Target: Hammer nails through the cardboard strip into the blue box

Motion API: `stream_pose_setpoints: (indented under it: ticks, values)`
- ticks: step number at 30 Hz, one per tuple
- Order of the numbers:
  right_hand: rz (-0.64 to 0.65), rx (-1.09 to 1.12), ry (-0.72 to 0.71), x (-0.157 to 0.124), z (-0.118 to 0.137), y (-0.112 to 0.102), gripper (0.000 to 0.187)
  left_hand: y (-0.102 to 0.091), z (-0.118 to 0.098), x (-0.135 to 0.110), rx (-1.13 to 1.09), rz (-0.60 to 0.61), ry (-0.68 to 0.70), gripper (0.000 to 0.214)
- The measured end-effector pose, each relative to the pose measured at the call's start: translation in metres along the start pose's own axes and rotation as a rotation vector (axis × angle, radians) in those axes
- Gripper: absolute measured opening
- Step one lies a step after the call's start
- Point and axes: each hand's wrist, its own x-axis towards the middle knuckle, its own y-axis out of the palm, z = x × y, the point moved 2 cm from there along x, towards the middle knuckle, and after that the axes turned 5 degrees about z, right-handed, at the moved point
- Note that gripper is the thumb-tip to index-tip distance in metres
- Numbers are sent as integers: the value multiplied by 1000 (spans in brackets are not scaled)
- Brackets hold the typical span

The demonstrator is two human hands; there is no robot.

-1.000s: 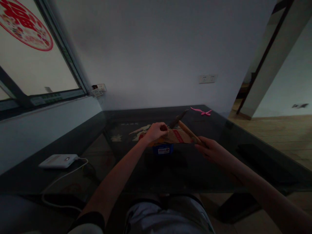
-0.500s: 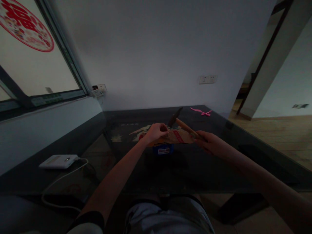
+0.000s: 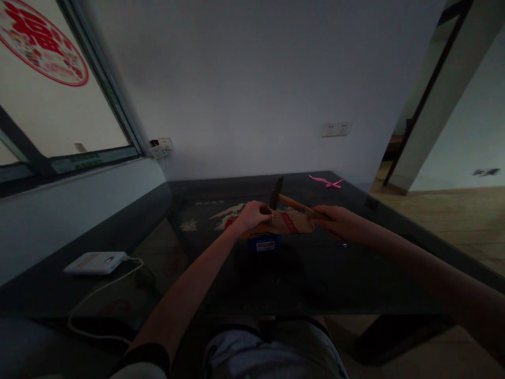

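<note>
My right hand [image 3: 335,220] is wrapped round the wooden handle of a hammer [image 3: 295,204]. The hammer's dark head [image 3: 276,192] is close to the fingertips of my left hand. Thumb and forefinger of my left hand [image 3: 254,215] are pinched together over a tan, flat, long piece with a red band [image 3: 292,221]; whatever they hold is too small to make out. Under the tan piece stands a blue box [image 3: 264,243] with a white label, on the dark table.
A white power bank [image 3: 97,262] with a white cable lies at the left of the dark glossy table [image 3: 221,287]. Near the back right edge is a pink ribbon [image 3: 326,182]. Wall sockets [image 3: 336,129] are behind, and a window is on the left.
The hammer has swung lower and to the left, its head now beside my left fingertips. My left hand, the tan piece and the blue box have stayed in place.
</note>
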Motion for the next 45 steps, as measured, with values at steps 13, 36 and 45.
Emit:
stream_pose_setpoints:
  ticks: [13, 36, 45]
  values:
    - [-30, -35, -42, 4, -7, 3, 12, 1, 0, 0, -16, 21, -24, 19]
    - [-323, 126, -12, -76, -40, 21, 21, -77, 78, -107, -234, -571, -203, 24]
    - [-156, 96, 30, -89, -56, 54, 22, -13, 114, -138, -283, -83, -367, 28]
